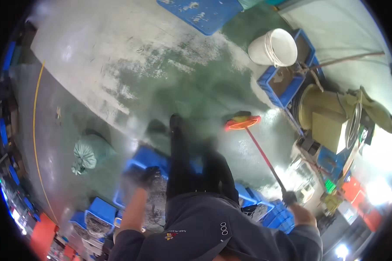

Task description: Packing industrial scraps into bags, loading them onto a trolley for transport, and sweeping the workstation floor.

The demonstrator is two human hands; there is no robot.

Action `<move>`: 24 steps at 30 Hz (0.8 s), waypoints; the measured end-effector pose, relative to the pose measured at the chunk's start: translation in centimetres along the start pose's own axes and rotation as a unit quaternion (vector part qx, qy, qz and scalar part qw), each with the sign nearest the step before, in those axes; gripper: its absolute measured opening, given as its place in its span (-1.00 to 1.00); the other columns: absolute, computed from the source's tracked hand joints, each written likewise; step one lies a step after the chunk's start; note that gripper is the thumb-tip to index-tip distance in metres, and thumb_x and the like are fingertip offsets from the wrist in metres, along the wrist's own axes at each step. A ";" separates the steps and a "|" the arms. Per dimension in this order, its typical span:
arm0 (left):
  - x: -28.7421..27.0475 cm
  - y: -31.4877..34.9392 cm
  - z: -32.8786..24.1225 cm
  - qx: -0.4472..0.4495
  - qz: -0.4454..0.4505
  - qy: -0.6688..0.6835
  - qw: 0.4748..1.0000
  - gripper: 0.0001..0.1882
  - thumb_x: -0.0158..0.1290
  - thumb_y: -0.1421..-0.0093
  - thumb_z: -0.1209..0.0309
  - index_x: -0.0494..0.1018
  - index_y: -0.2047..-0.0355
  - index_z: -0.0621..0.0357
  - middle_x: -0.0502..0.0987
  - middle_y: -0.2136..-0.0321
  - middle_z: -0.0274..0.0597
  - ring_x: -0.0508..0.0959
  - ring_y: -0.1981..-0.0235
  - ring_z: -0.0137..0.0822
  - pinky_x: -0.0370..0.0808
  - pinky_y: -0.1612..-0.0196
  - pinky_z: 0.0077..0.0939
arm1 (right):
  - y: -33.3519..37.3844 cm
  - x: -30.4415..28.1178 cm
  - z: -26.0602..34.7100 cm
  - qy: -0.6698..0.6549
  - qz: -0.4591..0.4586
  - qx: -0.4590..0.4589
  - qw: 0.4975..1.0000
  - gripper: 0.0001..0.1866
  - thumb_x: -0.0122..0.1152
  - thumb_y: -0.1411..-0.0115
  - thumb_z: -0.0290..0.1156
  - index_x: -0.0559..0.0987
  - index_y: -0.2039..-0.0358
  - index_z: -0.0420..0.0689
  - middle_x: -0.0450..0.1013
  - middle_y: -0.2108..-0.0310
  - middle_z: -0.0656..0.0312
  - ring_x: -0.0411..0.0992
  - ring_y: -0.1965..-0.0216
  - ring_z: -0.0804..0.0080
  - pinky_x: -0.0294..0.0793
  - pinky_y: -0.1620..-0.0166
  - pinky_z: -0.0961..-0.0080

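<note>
My right hand (289, 199), in a dark glove, is closed around the upper end of a broom (264, 155). Its long red pole slants forward and left to an orange-red head at the green floor, with a dark and yellowish part on the far side. In front of my left side hangs my left hand (150, 175), also dark-gloved and smeared by motion. It appears over a blue crate (144, 157) with greyish contents; whether it touches the crate cannot be made out, and its fingers do not show clearly.
A tied pale-green sack (88, 153) lies on the floor at left. Far right, a white bucket (274, 48) stands by blue crates (275, 92) and a yellowish round machine (324, 115). More blue crates (101, 212) surround my legs. A blue board (202, 15) lies ahead.
</note>
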State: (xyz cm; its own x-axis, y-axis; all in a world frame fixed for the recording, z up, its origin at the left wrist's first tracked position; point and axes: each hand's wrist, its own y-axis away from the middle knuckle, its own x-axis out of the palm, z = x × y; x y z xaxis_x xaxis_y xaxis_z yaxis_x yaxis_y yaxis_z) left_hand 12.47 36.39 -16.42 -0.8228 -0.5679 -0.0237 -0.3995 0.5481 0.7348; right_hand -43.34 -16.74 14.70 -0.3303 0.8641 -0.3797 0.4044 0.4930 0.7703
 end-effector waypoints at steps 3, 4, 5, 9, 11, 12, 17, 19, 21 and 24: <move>1.5 0.1 -3.1 0.000 -0.005 0.099 0.995 -0.73 0.02 -0.17 0.33 0.44 0.16 0.18 0.53 0.27 -0.16 0.54 0.33 -0.23 0.50 0.28 -0.34 | 0.5 -0.7 2.4 0.000 -0.015 -0.070 0.997 -0.25 -0.29 -0.12 0.30 0.59 0.50 -0.17 0.46 0.51 -0.15 0.47 0.29 -0.04 0.39 0.25 0.14; 0.4 2.0 -1.2 -0.051 -0.048 0.095 0.993 -0.74 0.03 -0.17 0.30 0.45 0.19 0.17 0.54 0.33 -0.16 0.55 0.39 -0.27 0.51 0.36 -0.39 | 1.0 -3.3 7.9 -0.014 -0.011 -0.091 0.996 -0.23 -0.40 -0.16 0.29 0.58 0.41 -0.16 0.47 0.47 -0.14 0.46 0.26 -0.05 0.38 0.18 0.16; 1.4 2.4 -1.9 -0.049 -0.051 0.102 0.992 -0.74 0.03 -0.17 0.30 0.45 0.19 0.17 0.54 0.33 -0.16 0.55 0.39 -0.27 0.51 0.36 -0.39 | -3.6 -2.0 10.0 0.015 -0.014 -0.104 0.994 -0.21 -0.49 -0.19 0.26 0.57 0.38 -0.17 0.48 0.43 -0.13 0.44 0.24 -0.07 0.36 0.15 0.14; 2.9 9.7 -0.2 0.035 -0.137 0.014 0.990 -0.75 0.03 -0.17 0.28 0.46 0.22 0.16 0.55 0.43 -0.17 0.54 0.47 -0.35 0.50 0.41 -0.48 | -12.3 -6.0 35.6 -0.152 0.019 -0.394 0.906 -0.52 -0.18 -0.23 0.02 0.46 0.54 -0.12 0.32 0.75 0.25 0.33 0.73 0.42 0.31 0.66 0.45; 9.5 7.4 -8.6 -0.155 -0.167 0.352 0.908 -0.74 0.03 -0.17 0.27 0.45 0.22 0.18 0.54 0.45 -0.16 0.54 0.47 -0.34 0.51 0.40 -0.47 | -11.3 -11.2 41.9 -0.197 0.075 -0.293 0.933 -0.48 -0.11 -0.18 0.10 0.43 0.58 -0.14 0.33 0.75 0.24 0.31 0.76 0.45 0.32 0.66 0.49; 11.7 9.6 -9.3 -0.133 -0.194 0.334 0.913 -0.71 0.02 -0.17 0.27 0.44 0.20 0.22 0.53 0.45 -0.15 0.54 0.47 -0.33 0.51 0.38 -0.46 | -10.4 -12.6 43.1 -0.169 0.050 -0.277 0.945 -0.38 -0.20 -0.17 0.18 0.45 0.62 -0.18 0.35 0.75 0.20 0.34 0.74 0.37 0.35 0.63 0.38; 23.7 18.9 -4.4 -0.173 -0.274 0.421 0.847 -0.66 0.02 -0.16 0.23 0.41 0.19 0.24 0.54 0.43 -0.13 0.55 0.43 -0.29 0.51 0.35 -0.44 | -25.5 -7.6 25.2 -0.048 0.019 -0.276 0.960 -0.48 -0.20 -0.22 0.10 0.53 0.48 -0.08 0.38 0.72 0.30 0.37 0.70 0.41 0.37 0.60 0.44; 29.4 24.1 0.2 -0.241 -0.272 0.499 0.787 -0.64 0.02 -0.15 0.19 0.41 0.19 0.22 0.54 0.43 -0.12 0.55 0.42 -0.27 0.51 0.33 -0.42 | -21.2 -5.4 14.2 0.206 -0.104 -0.229 0.946 -0.20 -0.52 -0.18 0.26 0.56 0.39 -0.19 0.49 0.41 -0.09 0.48 0.27 0.00 0.41 0.15 0.12; 33.5 25.4 2.0 -0.263 -0.248 0.489 0.794 -0.64 0.03 -0.15 0.18 0.42 0.18 0.19 0.55 0.40 -0.10 0.57 0.39 -0.23 0.52 0.32 -0.39 | -16.7 -7.8 4.4 0.288 -0.013 -0.156 0.945 -0.50 -0.45 -0.30 -0.10 0.38 0.07 -0.17 0.46 0.35 -0.16 0.48 0.29 -0.03 0.47 0.24 0.15; 40.6 28.3 10.6 -0.046 -0.254 0.138 0.956 -0.65 0.03 -0.14 0.20 0.43 0.18 0.19 0.55 0.38 -0.07 0.57 0.37 -0.21 0.53 0.33 -0.38 | -13.3 -10.2 -4.6 0.528 -0.141 -0.411 0.730 -0.62 -0.17 -0.20 -0.23 0.33 0.00 -0.09 0.49 0.45 0.18 0.50 0.49 0.16 0.47 0.42 0.22</move>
State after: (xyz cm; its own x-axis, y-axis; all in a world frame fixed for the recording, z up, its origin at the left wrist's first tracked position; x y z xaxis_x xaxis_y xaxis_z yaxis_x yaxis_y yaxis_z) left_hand -36.50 35.40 -3.79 -0.3889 -0.8941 -0.2224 -0.6712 0.1096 0.7331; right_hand -49.22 -32.53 10.68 -0.9499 -0.0335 -0.3108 -0.3119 0.0348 0.9495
